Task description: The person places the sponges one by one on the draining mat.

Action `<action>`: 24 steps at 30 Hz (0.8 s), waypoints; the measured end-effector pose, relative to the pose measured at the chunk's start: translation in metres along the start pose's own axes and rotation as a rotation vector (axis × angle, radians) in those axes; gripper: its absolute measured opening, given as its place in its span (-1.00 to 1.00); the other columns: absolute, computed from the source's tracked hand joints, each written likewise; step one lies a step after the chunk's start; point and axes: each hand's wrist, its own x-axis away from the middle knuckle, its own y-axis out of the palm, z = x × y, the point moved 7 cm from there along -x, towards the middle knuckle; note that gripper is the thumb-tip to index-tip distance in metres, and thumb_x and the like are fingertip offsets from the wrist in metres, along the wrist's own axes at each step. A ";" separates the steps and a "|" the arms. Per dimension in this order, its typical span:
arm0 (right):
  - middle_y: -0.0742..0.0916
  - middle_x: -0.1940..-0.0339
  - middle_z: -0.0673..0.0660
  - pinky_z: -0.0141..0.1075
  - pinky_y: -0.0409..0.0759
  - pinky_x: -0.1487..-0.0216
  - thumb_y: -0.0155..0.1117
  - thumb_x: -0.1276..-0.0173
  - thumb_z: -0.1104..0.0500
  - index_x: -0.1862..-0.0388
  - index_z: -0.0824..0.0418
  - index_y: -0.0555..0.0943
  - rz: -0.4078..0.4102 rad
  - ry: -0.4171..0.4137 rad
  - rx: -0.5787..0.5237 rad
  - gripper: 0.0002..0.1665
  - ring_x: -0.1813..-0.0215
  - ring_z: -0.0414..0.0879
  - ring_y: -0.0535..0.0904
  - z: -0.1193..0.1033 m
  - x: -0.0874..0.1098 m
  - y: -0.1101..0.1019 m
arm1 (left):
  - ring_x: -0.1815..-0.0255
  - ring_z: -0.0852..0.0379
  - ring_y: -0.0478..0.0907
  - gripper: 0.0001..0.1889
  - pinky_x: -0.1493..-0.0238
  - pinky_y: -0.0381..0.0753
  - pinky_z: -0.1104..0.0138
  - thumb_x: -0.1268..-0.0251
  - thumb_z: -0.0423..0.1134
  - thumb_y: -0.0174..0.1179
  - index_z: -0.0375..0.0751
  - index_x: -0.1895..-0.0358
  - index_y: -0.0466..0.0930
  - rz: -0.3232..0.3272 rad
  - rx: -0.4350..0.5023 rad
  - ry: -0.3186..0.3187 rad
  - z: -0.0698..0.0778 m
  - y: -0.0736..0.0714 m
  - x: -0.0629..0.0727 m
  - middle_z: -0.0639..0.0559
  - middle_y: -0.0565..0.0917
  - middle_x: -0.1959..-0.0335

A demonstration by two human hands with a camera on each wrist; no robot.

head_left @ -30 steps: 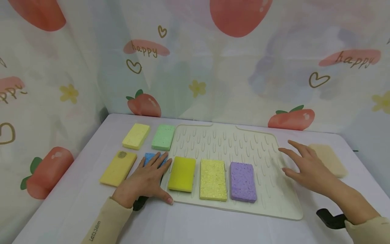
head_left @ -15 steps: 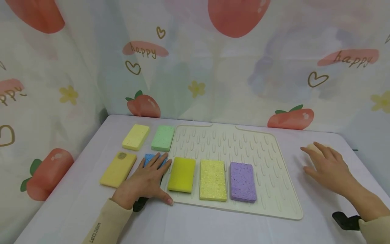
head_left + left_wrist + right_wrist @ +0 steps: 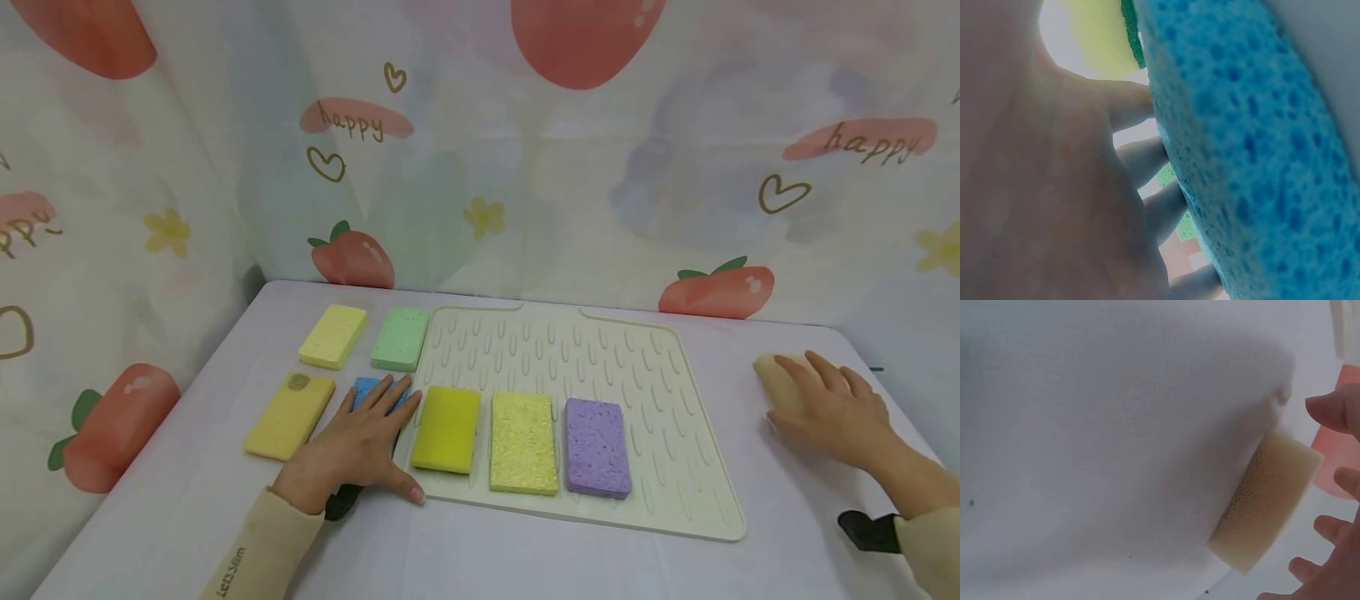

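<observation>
My left hand lies with fingers spread over a blue sponge at the left edge of a cream ribbed mat. The porous blue sponge fills much of the left wrist view, fingers against its face. On the right, my right hand hovers over a cream sponge, partly covering it. In the right wrist view the cream sponge lies on the white cloth, fingers spread apart from it. A bright yellow sponge, a speckled yellow sponge and a purple sponge stand in a row on the mat.
Left of the mat lie a pale yellow sponge, a green sponge and a dull yellow sponge with a dark spot. A strawberry-print curtain closes off the table's back and sides.
My right hand has moved right, from beside the mat's right edge to over the cream sponge. The left hand and the sponges keep their places.
</observation>
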 end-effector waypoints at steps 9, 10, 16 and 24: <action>-0.01 -0.38 0.67 0.60 0.05 -0.09 0.29 -0.28 -0.12 -0.51 0.36 -0.05 -0.112 0.067 0.001 0.09 -0.25 0.80 -0.10 0.019 -0.008 0.008 | -0.67 -0.16 -0.22 0.40 -0.50 -0.20 -0.35 0.39 0.57 0.39 -0.03 -0.61 0.01 0.001 0.000 -0.001 0.000 -0.001 -0.001 -0.04 -0.12 -0.66; 0.00 -0.37 0.68 0.59 0.06 -0.08 0.27 -0.29 -0.12 -0.51 0.37 -0.05 -0.117 0.058 -0.002 0.08 -0.24 0.80 -0.09 0.019 -0.009 0.008 | -0.67 -0.16 -0.22 0.40 -0.50 -0.20 -0.35 0.39 0.57 0.39 -0.03 -0.60 0.01 0.002 0.000 -0.001 0.000 -0.001 -0.001 -0.05 -0.12 -0.66; 0.09 -0.31 0.72 0.52 -0.01 -0.17 0.23 -0.32 -0.03 -0.45 0.47 0.01 -0.081 -0.035 -0.017 -0.03 -0.24 0.67 -0.03 0.016 -0.015 0.006 | -0.67 -0.16 -0.21 0.39 -0.50 -0.19 -0.35 0.39 0.57 0.39 -0.04 -0.60 0.01 0.002 -0.007 0.004 0.000 -0.001 0.000 -0.05 -0.11 -0.66; -0.03 -0.34 0.74 0.55 0.20 -0.07 0.05 -0.41 0.02 -0.52 0.43 -0.07 -0.212 0.032 -0.048 -0.10 -0.14 0.73 0.05 0.020 -0.030 0.011 | -0.67 -0.15 -0.22 0.39 -0.50 -0.20 -0.34 0.37 0.59 0.36 -0.03 -0.61 0.00 0.002 -0.019 0.012 0.000 -0.001 -0.002 -0.05 -0.11 -0.66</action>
